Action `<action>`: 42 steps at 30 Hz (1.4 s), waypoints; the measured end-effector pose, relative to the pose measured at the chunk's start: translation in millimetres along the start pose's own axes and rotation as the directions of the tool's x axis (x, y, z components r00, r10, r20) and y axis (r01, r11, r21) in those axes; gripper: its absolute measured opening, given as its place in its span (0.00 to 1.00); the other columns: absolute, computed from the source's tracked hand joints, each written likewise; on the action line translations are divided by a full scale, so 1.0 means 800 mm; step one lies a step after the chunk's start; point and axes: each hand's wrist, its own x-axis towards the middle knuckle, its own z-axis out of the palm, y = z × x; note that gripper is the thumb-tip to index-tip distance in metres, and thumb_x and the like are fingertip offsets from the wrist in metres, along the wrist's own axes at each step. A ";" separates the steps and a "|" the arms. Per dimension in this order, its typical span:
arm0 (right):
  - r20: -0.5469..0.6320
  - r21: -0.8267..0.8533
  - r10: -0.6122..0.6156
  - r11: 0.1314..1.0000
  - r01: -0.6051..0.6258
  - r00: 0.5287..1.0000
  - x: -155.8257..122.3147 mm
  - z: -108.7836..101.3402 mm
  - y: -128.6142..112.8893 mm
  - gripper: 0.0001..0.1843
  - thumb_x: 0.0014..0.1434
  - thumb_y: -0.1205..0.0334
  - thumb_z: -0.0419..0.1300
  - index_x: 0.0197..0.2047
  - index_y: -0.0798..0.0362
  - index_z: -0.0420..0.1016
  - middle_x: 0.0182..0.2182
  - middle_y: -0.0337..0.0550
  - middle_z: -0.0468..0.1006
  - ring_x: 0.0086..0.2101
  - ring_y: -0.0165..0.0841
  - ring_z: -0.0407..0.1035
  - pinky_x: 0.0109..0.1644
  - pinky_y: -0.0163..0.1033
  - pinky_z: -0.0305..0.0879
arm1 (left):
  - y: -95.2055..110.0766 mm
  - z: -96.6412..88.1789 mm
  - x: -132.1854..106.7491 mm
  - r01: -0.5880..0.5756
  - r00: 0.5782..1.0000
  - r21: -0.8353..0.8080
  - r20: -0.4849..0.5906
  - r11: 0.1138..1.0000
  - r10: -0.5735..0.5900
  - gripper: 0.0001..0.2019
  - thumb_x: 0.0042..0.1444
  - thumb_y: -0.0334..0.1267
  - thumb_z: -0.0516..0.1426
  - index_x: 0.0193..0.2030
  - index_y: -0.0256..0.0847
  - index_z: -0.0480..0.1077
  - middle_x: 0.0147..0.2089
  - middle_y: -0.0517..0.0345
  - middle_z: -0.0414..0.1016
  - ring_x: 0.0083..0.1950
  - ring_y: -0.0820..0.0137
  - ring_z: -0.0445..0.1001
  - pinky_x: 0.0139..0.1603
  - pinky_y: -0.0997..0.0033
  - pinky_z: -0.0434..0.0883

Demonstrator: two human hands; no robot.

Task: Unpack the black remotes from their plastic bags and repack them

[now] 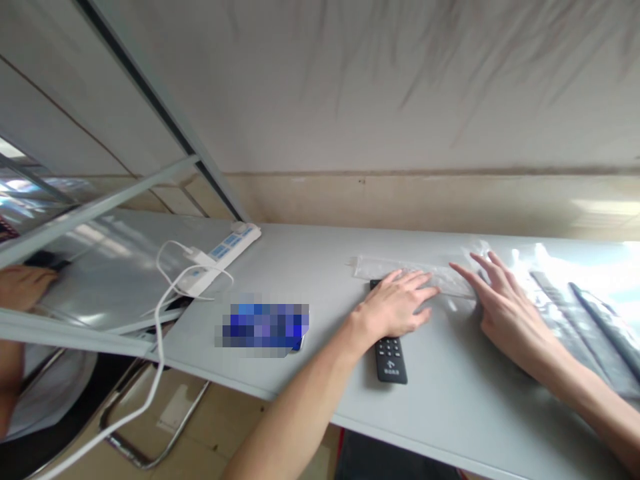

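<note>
A black remote control [391,365] lies on the grey table, its number keys facing up at the near end. My left hand [395,305] rests across the remote's upper half, fingers stretched out and apart. Just beyond those fingers is a flat clear plastic sleeve [377,267]. To the right, my right hand [511,312] is spread over crumpled clear plastic, with something dark partly hidden beneath it. Beside that hand, several dark, long items in clear plastic [583,320] lie at the table's right side; glare blurs their details.
Left of the remote is a pixelated blue, phone-like object [267,327]. A white power strip [220,259] with a plug and white cable [159,327] sits near the metal frame [150,87]. Past the frame, another person's hand [25,285] shows. A wall [400,200] borders the table's back.
</note>
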 end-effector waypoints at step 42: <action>-0.247 0.624 0.101 0.777 0.079 0.964 0.006 -0.049 -0.094 0.32 0.71 0.66 0.66 0.74 0.42 0.65 0.54 0.48 0.85 0.32 0.31 0.84 0.34 0.36 0.82 | -0.013 -0.026 -0.010 0.131 0.619 0.210 -0.781 0.969 0.086 0.19 0.70 0.33 0.52 0.62 0.36 0.77 0.56 0.43 0.83 0.58 0.56 0.80 0.62 0.52 0.76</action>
